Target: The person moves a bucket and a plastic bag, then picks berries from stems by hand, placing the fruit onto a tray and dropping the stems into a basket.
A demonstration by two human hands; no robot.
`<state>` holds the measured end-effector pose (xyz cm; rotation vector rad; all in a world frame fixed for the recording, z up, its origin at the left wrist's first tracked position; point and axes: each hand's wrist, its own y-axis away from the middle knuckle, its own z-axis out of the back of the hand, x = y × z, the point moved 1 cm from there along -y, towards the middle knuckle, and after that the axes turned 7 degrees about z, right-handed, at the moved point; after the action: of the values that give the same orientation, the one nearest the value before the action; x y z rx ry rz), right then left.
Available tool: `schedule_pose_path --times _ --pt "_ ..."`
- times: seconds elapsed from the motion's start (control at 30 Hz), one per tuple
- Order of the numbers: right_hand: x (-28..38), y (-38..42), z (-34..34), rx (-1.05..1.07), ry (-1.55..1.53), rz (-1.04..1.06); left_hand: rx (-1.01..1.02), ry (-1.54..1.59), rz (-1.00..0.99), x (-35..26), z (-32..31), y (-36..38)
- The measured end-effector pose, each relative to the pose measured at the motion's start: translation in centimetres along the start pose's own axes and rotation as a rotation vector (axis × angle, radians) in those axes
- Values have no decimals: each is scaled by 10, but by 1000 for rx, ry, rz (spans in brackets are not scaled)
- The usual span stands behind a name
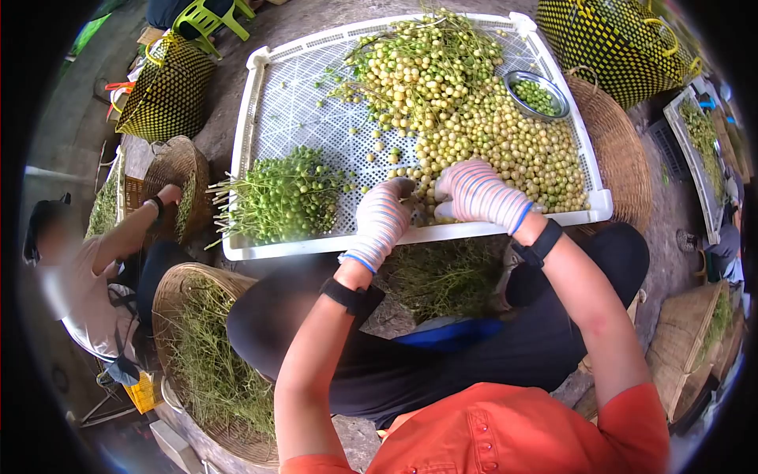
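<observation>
My left hand [381, 215], in a striped knit glove with grey fingertips, is at the near side of a white perforated tray [296, 110]. Its fingers curl inward, and what they hold is hidden. Close beside it, my right hand [483, 193], gloved alike, bends its fingers down at the edge of a pile of loose yellow-green berries [505, 150]; its grip is also hidden. Left of my hands lies a bundle of green berries on stems [288, 193]. Farther back are yellowish berries on stems [422, 67]. A metal bowl of green berries [537, 96] sits at the tray's right.
A basket of stripped stems [217, 355] stands at my left, with more stems [450, 276] under the tray. Another person [87, 268] reaches into a wicker basket [175, 170]. Black-and-yellow woven bags [170, 87] and a green chair [209, 22] are behind; wicker baskets [687, 347] stand right.
</observation>
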<state>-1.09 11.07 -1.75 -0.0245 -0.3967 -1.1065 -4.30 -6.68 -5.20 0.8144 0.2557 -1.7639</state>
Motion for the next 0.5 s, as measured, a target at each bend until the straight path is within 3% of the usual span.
schedule_pose_path --times 0.17,0.27,0.33,0.4,0.43,0.5 --pt "4 -8 -18 107 160 50 93 -25 33 -6 6 3" --pt "-7 -5 -22 56 193 73 93 -164 6 -21 13 8" --pt "-11 -5 -24 -12 115 33 -56 -152 -147 -27 30 20" --pt "-7 -7 -13 -37 -24 -62 -210 -122 -163 -53 74 49" --pt "-15 -4 -18 -223 -112 41 -309 -95 -173 -56 98 70" --pt "-15 -8 -12 -261 -187 45 -584 -51 -176 -41 145 115"
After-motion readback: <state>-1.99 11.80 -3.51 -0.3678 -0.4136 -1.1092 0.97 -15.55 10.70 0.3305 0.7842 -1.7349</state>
